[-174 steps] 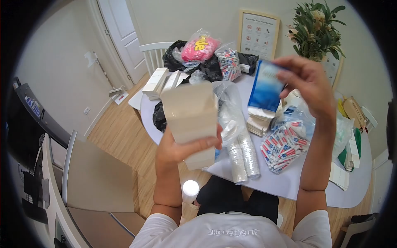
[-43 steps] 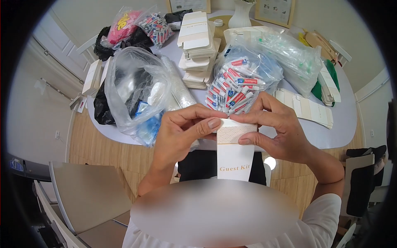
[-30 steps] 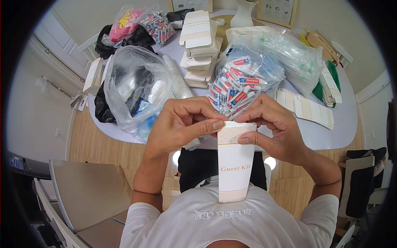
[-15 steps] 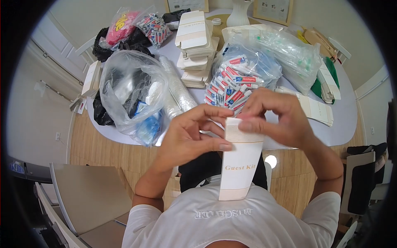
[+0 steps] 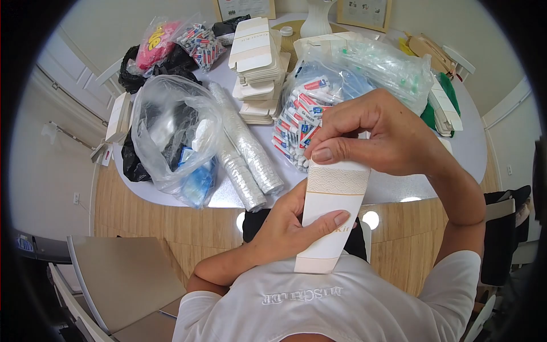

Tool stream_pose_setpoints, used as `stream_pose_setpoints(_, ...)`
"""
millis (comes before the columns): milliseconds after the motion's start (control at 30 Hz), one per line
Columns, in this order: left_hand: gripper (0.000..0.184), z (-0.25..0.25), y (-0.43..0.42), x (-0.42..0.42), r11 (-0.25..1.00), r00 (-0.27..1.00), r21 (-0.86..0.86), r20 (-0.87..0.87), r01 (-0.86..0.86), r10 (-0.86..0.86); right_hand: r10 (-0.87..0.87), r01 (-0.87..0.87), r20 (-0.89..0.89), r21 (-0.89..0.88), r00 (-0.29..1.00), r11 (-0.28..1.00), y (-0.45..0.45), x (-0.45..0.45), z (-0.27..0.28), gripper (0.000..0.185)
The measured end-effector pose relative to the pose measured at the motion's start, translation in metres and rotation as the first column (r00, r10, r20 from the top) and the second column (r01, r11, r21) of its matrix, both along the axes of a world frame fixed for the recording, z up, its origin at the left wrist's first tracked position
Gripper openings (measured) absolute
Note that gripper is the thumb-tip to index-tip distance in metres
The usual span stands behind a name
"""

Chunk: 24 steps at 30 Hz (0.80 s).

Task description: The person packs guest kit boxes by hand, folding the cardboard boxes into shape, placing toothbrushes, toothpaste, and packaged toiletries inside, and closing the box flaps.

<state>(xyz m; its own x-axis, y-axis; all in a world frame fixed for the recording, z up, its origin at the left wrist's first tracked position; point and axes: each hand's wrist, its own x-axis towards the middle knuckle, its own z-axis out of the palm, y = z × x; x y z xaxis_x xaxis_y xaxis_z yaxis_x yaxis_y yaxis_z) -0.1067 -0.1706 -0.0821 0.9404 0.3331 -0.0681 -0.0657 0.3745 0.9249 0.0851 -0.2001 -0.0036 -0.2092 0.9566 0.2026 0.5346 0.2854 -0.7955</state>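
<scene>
A white "Guest Kit" box (image 5: 333, 199) with a patterned band stands upright against my shirt, tilted slightly. My left hand (image 5: 302, 228) wraps around its lower half, thumb across the front over part of the lettering. At the box's top edge, my right hand (image 5: 370, 134) is closed, thumb and fingers pinching there; whether a flap or something else is between the fingertips is hidden. Just behind my right hand lies a clear bag of toothpaste tubes (image 5: 299, 125).
Stacked flat Guest Kit boxes (image 5: 253, 51) stand mid-table. To the left are an open plastic bag (image 5: 171, 114) and two clear-wrapped rolls (image 5: 245, 142). A bag with green-tipped items (image 5: 393, 62) lies right, near more boxes (image 5: 444, 105). A white vase (image 5: 316, 20) is at the back.
My left hand has moved down from the box's top to grip its lower half. My right hand has risen slightly and stays at the top edge. The view has shifted a little.
</scene>
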Motion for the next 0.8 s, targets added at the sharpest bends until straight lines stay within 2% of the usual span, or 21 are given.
stream_pose_setpoints(67,0.040,-0.001,-0.001,0.000,1.000,1.000,-0.027,0.014,0.005,-0.005,0.048,-0.060,0.087,0.147,0.995,0.987,0.001,-0.001,-0.002,0.015)
stream_pose_setpoints(200,0.044,0.000,-0.002,-0.002,0.999,1.000,-0.047,0.010,0.021,-0.020,0.031,-0.068,0.178,0.207,0.983,0.976,-0.005,-0.009,0.001,0.012)
stream_pose_setpoints(267,0.041,0.003,-0.003,-0.004,0.999,1.000,-0.047,0.006,0.011,-0.010,-0.016,-0.062,0.309,0.239,0.951,0.969,-0.009,-0.013,0.001,0.013)
stream_pose_setpoints(433,0.039,-0.003,-0.001,-0.009,1.000,1.000,-0.010,0.006,-0.013,0.013,-0.034,-0.057,0.335,0.258,0.942,0.965,-0.029,-0.024,-0.011,0.026)
stream_pose_setpoints(500,0.049,-0.008,-0.003,-0.009,0.999,0.998,0.028,0.043,-0.044,0.043,-0.130,0.057,0.266,0.266,0.955,0.962,-0.035,-0.029,-0.017,0.032)
stream_pose_setpoints(533,0.049,-0.009,-0.003,-0.010,0.999,0.998,0.027,0.043,-0.046,0.045,-0.127,0.055,0.266,0.264,0.956,0.963,-0.036,-0.031,-0.021,0.032)
stream_pose_setpoints(600,0.050,-0.010,-0.004,-0.011,0.982,0.994,0.160,0.060,-0.096,0.087,-0.155,0.059,0.274,0.330,0.949,0.942,-0.039,-0.034,-0.025,0.039)
stream_pose_setpoints(733,0.051,-0.010,-0.004,-0.010,0.963,0.993,0.248,0.074,-0.106,0.090,-0.193,0.086,0.269,0.363,0.944,0.928,-0.038,-0.038,-0.023,0.035)
stream_pose_setpoints(800,0.053,-0.007,-0.007,-0.009,0.998,0.999,-0.034,0.022,-0.048,0.048,-0.116,0.065,0.301,0.173,0.947,0.983,-0.032,-0.029,-0.008,0.027)
